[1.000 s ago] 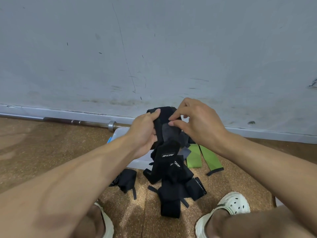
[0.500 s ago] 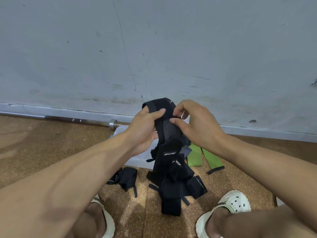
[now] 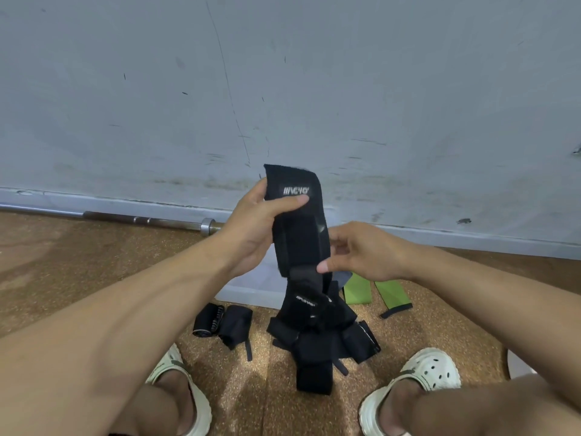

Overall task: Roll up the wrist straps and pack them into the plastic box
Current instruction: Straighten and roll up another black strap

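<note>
My left hand [image 3: 257, 228] grips the top of a black wrist strap [image 3: 298, 221] with a white logo and holds it upright in front of the wall. My right hand [image 3: 361, 250] pinches the strap's lower right edge with thumb and fingers. The strap hangs down onto a pile of black wrist straps [image 3: 320, 338] on the floor between my feet. Two rolled black straps [image 3: 223, 320] lie left of the pile. The translucent plastic box [image 3: 251, 287] sits behind the pile, mostly hidden by my hands and the strap.
Two green straps [image 3: 374, 292] lie on the cork floor right of the box. A steel barbell [image 3: 141, 220] runs along the grey wall's base at the left. My feet in white clogs [image 3: 418, 382] flank the pile.
My left hand has lifted the strap higher, so its logo end now stands above my fingers. My right hand has slid down from the top to the strap's lower edge.
</note>
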Demonstrator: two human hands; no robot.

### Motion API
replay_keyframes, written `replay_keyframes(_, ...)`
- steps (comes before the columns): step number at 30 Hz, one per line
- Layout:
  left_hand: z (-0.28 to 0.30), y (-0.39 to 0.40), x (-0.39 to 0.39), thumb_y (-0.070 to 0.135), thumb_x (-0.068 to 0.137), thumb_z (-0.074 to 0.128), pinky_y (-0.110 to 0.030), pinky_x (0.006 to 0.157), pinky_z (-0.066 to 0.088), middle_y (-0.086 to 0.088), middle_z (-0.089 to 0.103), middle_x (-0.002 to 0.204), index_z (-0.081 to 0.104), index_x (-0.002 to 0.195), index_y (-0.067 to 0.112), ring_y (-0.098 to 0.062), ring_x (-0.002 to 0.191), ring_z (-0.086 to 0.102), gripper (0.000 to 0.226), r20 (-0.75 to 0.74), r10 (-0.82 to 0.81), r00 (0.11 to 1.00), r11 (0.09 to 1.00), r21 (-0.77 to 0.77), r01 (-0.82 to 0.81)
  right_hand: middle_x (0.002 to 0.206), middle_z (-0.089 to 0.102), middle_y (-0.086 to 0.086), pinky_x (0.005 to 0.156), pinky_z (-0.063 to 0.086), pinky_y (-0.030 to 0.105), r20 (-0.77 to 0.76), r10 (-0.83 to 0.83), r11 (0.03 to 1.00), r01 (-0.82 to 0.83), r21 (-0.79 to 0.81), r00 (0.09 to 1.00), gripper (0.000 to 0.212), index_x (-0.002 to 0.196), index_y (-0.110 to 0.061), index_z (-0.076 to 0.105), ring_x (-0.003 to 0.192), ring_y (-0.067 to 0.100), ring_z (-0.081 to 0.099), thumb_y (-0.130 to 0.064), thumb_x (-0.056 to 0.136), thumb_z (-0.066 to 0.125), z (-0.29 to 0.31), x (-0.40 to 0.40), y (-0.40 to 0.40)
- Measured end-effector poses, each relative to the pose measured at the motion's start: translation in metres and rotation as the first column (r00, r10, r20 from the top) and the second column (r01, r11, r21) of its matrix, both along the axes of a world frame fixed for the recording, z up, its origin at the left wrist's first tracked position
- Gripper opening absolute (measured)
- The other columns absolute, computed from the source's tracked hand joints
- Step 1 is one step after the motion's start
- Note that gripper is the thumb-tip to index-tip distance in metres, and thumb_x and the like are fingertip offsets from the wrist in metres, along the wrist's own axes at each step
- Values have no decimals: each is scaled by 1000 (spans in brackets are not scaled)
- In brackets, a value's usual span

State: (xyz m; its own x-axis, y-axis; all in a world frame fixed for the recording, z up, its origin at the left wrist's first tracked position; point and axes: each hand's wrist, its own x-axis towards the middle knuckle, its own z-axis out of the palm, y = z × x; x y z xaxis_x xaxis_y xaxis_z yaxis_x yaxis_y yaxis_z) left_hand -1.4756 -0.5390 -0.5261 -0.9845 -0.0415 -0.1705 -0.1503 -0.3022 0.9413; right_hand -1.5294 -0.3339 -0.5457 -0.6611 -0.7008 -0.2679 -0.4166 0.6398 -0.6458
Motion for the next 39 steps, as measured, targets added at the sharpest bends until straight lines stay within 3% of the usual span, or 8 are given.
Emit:
replay_keyframes(4,-1,0,1,14,98,65,-34,84,59,-5,76,116,66,129,18,-23,105,73,31,9,45,999,997,-69,-44,92,78,-7,82,59,33,136,-18,1000,21,-18,991,18,97,-27,71,85,11,74,-26,84,84,3,3,2)
replay_keyframes(10,-2,3,4,17,102,59,-30,84,60,-6,77,114,67,126,16,-23,105,74,25,-12,-27,1000,991,-135,25,125,74,-2,97,54,36,452,-146,923,286,-259,880,77,143,-24,55,114,16,70,-49,75,80,23,-8,15)
replay_keyframes(14,-7,3,7,10,100,62,-27,79,60,-9,78,107,69,119,12,-23,99,75,20,0,-172,985,957,-236,167,119,75,2,102,54,44,548,-221,791,477,-384,807,68,137,-21,62,108,21,70,-53,78,74,25,-11,11)
replay_keyframes(18,-9,7,11,10,98,66,-28,82,59,-8,78,106,71,119,11,-22,98,75,22,12,-261,965,927,-274,254,109,79,5,89,59,35,453,-231,745,456,-487,861,45,130,-19,64,101,20,74,-18,87,77,33,-2,5)
replay_keyframes(23,-27,7,11,17,87,80,-36,104,52,3,78,111,76,111,19,-15,109,72,25,178,-429,885,775,-430,462,87,75,-6,72,57,23,379,-367,460,520,-720,850,27,110,-21,71,80,8,71,0,94,69,59,-3,-8)
replay_keyframes(29,-67,7,24,17,80,84,-45,113,44,5,78,112,77,112,20,-18,115,69,33,499,-552,668,514,-428,743,87,73,-3,64,56,23,568,-551,95,723,-685,611,24,106,-21,70,74,8,70,0,94,69,55,-42,19)
replay_keyframes(33,-56,5,20,16,89,77,-43,102,55,-7,78,108,74,113,10,-24,102,75,25,526,-508,683,632,-311,710,96,73,-3,91,60,37,475,-753,32,746,-665,455,25,113,-16,66,86,12,69,-3,92,72,28,-68,56)
replay_keyframes(39,-37,-7,12,20,101,64,-31,72,61,-12,78,106,72,117,14,-22,86,76,19,452,-440,776,785,-226,577,102,71,-3,96,59,46,365,-832,143,797,-587,418,26,118,-17,62,94,15,68,-9,94,72,-1,-73,80)
